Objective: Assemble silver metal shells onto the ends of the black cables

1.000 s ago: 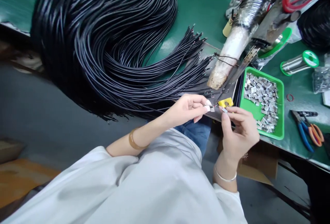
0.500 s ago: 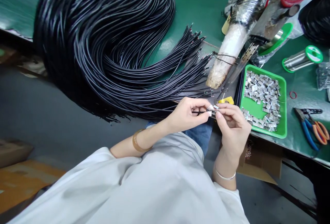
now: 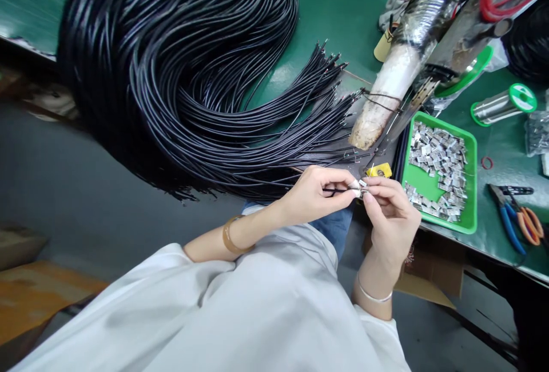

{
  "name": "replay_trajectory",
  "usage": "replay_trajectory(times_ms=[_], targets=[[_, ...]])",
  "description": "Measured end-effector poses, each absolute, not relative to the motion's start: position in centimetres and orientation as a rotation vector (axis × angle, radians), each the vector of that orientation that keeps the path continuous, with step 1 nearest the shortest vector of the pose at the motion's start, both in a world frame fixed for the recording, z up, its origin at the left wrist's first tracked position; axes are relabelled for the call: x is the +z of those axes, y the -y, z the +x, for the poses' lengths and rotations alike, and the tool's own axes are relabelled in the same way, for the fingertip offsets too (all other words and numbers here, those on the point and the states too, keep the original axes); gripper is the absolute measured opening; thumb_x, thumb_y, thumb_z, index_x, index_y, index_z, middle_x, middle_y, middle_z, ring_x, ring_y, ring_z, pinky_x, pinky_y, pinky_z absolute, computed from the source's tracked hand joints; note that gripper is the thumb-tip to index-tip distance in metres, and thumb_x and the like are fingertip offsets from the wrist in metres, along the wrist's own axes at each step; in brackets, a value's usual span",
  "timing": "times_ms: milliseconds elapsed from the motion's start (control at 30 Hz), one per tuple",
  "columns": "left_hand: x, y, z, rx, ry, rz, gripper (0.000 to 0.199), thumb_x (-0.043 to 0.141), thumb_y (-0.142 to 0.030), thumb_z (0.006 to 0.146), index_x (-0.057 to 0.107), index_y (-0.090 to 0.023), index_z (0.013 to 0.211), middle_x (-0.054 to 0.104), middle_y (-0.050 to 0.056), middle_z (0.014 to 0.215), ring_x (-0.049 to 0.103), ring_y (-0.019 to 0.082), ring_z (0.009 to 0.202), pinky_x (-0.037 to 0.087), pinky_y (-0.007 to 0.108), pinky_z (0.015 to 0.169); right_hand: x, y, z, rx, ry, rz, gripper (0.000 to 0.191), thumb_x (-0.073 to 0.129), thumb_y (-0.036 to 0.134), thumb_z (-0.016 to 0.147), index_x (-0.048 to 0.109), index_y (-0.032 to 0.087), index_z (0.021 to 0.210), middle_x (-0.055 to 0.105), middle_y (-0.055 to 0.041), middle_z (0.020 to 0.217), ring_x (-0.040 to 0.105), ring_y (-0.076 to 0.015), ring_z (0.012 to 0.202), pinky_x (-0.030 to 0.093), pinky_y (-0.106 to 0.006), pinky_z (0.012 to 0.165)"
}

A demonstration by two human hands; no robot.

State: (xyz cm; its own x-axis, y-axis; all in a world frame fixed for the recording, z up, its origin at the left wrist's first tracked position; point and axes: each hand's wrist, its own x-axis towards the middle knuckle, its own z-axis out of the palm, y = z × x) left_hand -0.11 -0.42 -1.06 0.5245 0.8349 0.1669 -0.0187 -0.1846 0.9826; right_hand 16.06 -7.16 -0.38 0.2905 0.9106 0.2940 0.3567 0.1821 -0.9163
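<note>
My left hand (image 3: 319, 192) is closed, its thumb and fingertips pinching a black cable (image 3: 333, 191) close to its end. White wrapping covers the tips of its thumb and finger. Against it, my right hand (image 3: 391, 206) pinches a small silvery metal piece (image 3: 363, 184) at the cable's end. The fingertips of both hands nearly touch, so the exact contact between cable and metal piece is hidden. Just behind the fingers sits a yellow block (image 3: 379, 170). A large bundle of black cables (image 3: 171, 86) lies to the left, its stripped ends pointing toward my hands.
A green tray (image 3: 470, 189) of small metal connectors (image 3: 441, 149) stands right of my hands. A white-ended duct (image 3: 373, 115) and a clamped metal tool (image 3: 424, 89) hang overhead. Farther right are a solder spool (image 3: 504, 104), a red ring (image 3: 486, 162) and blue-and-orange-handled pliers (image 3: 517, 215).
Both hands keep their pinch and stay together at the cable end. The view has shifted slightly, moving the bench items a little right and down.
</note>
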Motion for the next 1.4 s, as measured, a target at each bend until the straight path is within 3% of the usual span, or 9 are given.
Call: replay_trajectory(times_ms=[200, 367, 567, 700, 967, 1267, 1400], targets=[[-1.5, 1.0, -0.2, 1.017, -0.752, 2.065, 0.026, 0.052, -0.023, 0.099, 0.074, -0.013, 0.089, 0.071, 0.007, 0.077, 0.062, 0.014, 0.07, 0.048, 0.026, 0.068, 0.4, 7.6, 15.2, 0.14, 1.512, -1.55, 0.018, 0.073, 0.009, 0.083, 0.074, 0.023, 0.095, 0.075, -0.0043, 0.105, 0.072, -0.018, 0.101, 0.06, -0.038, 0.095], [0.0, 0.9, -0.6, 0.759, -0.623, 1.398, 0.021, 0.056, -0.028, 0.096, 0.065, -0.012, 0.086, 0.059, -0.002, 0.058, 0.05, 0.007, 0.05, 0.041, 0.02, 0.052, 0.3, 7.3, 14.5, 0.41, 1.282, -1.411, 0.007, 0.073, 0.015, 0.086, 0.072, 0.021, 0.087, 0.074, -0.0036, 0.099, 0.074, -0.0161, 0.092, 0.064, -0.029, 0.076], [0.4, -0.3, -0.5, 0.688, -0.621, 1.022, 0.019, 0.073, -0.028, 0.08, 0.066, -0.011, 0.082, 0.044, -0.008, 0.052, 0.034, 0.003, 0.046, 0.026, 0.018, 0.046, 0.3, 7.5, 14.4, -0.035, 1.325, -1.364, 0.019, 0.073, 0.009, 0.084, 0.074, 0.022, 0.098, 0.078, -0.0033, 0.098, 0.076, -0.0187, 0.09, 0.064, -0.036, 0.081], [0.3, -0.5, -0.1, 0.731, -0.675, 1.078, 0.015, 0.072, -0.022, 0.076, 0.061, -0.012, 0.073, 0.034, -0.01, 0.051, 0.026, 0.002, 0.048, 0.019, 0.019, 0.047, 0.0, 7.6, 14.2, -0.106, 1.471, -1.238, 0.021, 0.069, 0.007, 0.086, 0.073, 0.021, 0.102, 0.08, -0.0036, 0.097, 0.077, -0.0181, 0.088, 0.064, -0.032, 0.076], [0.3, -0.9, 0.2, 0.763, -0.699, 1.022, 0.018, 0.075, -0.026, 0.074, 0.07, -0.009, 0.077, 0.045, -0.006, 0.055, 0.034, 0.004, 0.052, 0.026, 0.019, 0.049, -1.2, 7.3, 15.0, 0.083, 1.343, -1.353, 0.013, 0.072, 0.009, 0.085, 0.066, 0.019, 0.09, 0.079, -0.0048, 0.101, 0.078, -0.0204, 0.092, 0.066, -0.037, 0.08], [0.3, -0.8, 1.2, 0.876, -0.725, 0.987, 0.009, 0.075, -0.019, 0.072, 0.072, -0.01, 0.07, 0.058, -0.003, 0.059, 0.046, 0.005, 0.054, 0.039, 0.018, 0.053, -1.9, 7.2, 14.9, -0.241, 1.599, -1.355, 0.023, 0.075, 0.005, 0.08, 0.064, 0.021, 0.092, 0.08, -0.003, 0.105, 0.079, -0.0161, 0.093, 0.065, -0.026, 0.085], [0.3, -0.7, 1.5, 0.913, -0.738, 0.998, 0.007, 0.072, -0.016, 0.073, 0.072, -0.011, 0.07, 0.066, 0.0, 0.066, 0.054, 0.006, 0.058, 0.045, 0.017, 0.056, -2.2, 7.1, 15.0, -0.169, 1.565, -1.361, 0.02, 0.072, 0.006, 0.083, 0.062, 0.02, 0.094, 0.078, -0.0055, 0.114, 0.079, -0.0177, 0.095, 0.067, -0.028, 0.082]])
